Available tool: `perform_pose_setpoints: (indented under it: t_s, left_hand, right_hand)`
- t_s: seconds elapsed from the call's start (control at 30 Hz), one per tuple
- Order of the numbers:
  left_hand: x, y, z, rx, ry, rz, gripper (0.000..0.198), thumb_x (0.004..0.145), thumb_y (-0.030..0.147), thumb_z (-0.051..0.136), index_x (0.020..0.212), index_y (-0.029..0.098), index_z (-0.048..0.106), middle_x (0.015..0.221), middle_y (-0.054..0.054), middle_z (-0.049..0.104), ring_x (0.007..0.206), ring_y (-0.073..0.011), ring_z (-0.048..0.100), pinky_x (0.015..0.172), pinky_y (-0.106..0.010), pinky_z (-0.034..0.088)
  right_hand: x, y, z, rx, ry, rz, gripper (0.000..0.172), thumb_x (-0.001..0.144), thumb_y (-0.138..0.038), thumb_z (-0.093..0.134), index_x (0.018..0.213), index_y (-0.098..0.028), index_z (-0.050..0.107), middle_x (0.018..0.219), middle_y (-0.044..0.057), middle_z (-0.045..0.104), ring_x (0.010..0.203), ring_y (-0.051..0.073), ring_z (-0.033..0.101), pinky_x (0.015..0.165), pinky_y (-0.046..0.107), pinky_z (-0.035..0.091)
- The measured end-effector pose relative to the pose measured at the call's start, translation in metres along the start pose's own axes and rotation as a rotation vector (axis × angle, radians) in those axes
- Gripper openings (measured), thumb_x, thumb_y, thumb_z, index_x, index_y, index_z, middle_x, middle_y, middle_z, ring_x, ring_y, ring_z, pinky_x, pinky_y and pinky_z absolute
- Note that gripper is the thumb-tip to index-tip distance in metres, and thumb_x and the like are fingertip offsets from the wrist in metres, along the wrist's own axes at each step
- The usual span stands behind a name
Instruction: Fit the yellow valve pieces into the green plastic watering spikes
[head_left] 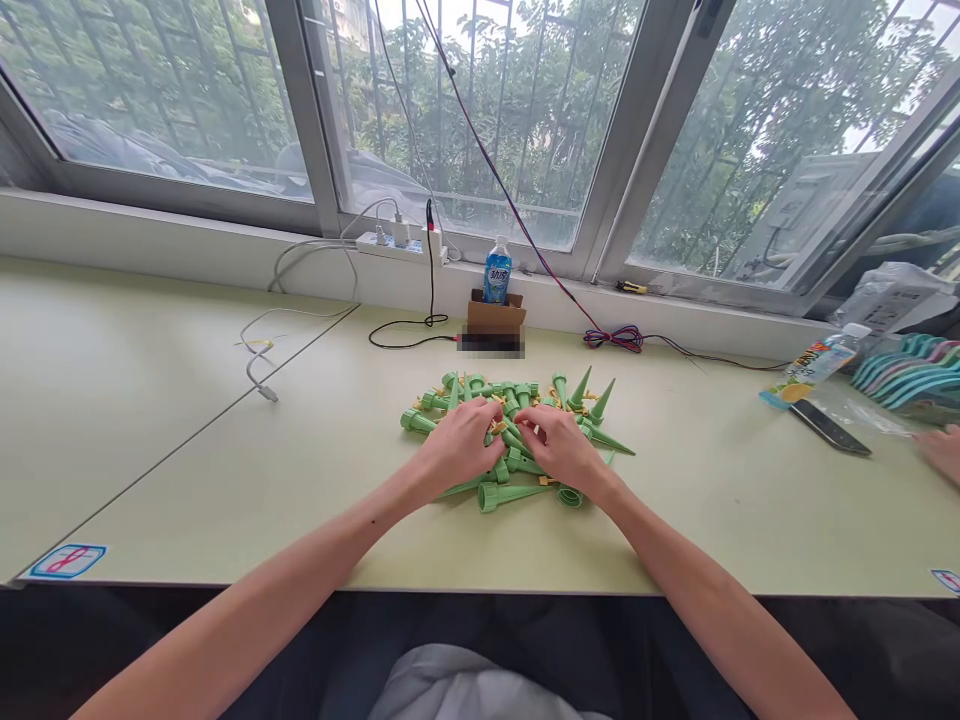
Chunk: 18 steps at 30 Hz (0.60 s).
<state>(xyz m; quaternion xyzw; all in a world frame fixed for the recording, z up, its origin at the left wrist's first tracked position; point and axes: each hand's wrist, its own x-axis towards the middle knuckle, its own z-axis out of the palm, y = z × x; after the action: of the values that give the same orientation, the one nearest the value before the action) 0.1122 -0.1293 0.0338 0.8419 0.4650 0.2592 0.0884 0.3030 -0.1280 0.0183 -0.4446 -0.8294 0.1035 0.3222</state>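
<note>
A pile of green plastic plant watering spikes (517,494), with small yellow valve pieces (546,481) among them, lies on the table in front of me. Over the pile's left part, my left hand (466,440) has its fingers curled in a pinch around a small yellow valve (498,427). My right hand (561,445) is just to the right, its fingers bent and drawn together above the spikes. Whatever its fingertips grip is hidden. One green cap (570,495) shows its open end below my right wrist.
Behind the pile stands a cardboard box (496,312) with a blue bottle (497,270). Cables (615,337) and a power strip (382,243) run along the window. At right are a drink bottle (817,367), a phone (830,427), hangers (911,370) and another person's hand (943,452).
</note>
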Motion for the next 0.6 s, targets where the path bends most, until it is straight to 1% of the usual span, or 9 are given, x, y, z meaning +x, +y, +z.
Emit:
perform_pose_setpoints:
  t_s: [0.1,0.27,0.4,0.6]
  left_hand:
    - [0.0004,-0.0019,0.0014,0.007,-0.014,-0.010,0.016,0.083,0.023,0.051,0.092,0.018,0.063,0.085,-0.006,0.060,0.076,-0.0216,0.059,0.067,-0.032,0.043]
    - [0.0002,-0.0022,0.0013,0.018,-0.032,-0.015,0.021,0.084,0.024,0.050,0.095,0.018,0.066,0.084,-0.006,0.059,0.077,-0.0224,0.059,0.069,-0.033,0.044]
    - [0.0000,-0.0003,0.0002,-0.006,-0.044,-0.027,0.020,0.082,0.024,0.050,0.093,0.018,0.066,0.085,-0.006,0.059,0.080,-0.0226,0.059,0.070,-0.033,0.044]
    - [0.0005,-0.0005,-0.0002,-0.030,-0.045,-0.050,0.016,0.083,0.024,0.050,0.089,0.020,0.064,0.083,-0.004,0.059,0.081,-0.0224,0.059,0.071,-0.033,0.043]
  right_hand:
    - [0.0002,0.0003,0.0004,0.018,0.010,-0.008,0.017,0.093,-0.015,0.050,0.095,-0.018,0.067,0.079,0.004,0.063,0.067,0.015,0.055,0.068,0.028,0.043]
    - [-0.0004,0.0003,0.0009,0.064,-0.003,-0.007,0.014,0.090,-0.016,0.055,0.097,-0.019,0.066,0.081,0.003,0.066,0.063,0.014,0.056,0.066,0.027,0.044]
    - [-0.0007,-0.0015,0.0003,0.095,-0.009,0.003,0.014,0.088,-0.014,0.056,0.097,-0.019,0.066,0.083,0.003,0.067,0.061,0.013,0.056,0.066,0.027,0.045]
    - [-0.0003,-0.0034,-0.0004,0.118,-0.007,0.007,0.011,0.088,-0.016,0.056,0.095,-0.019,0.065,0.078,0.002,0.066,0.060,0.013,0.054,0.064,0.026,0.044]
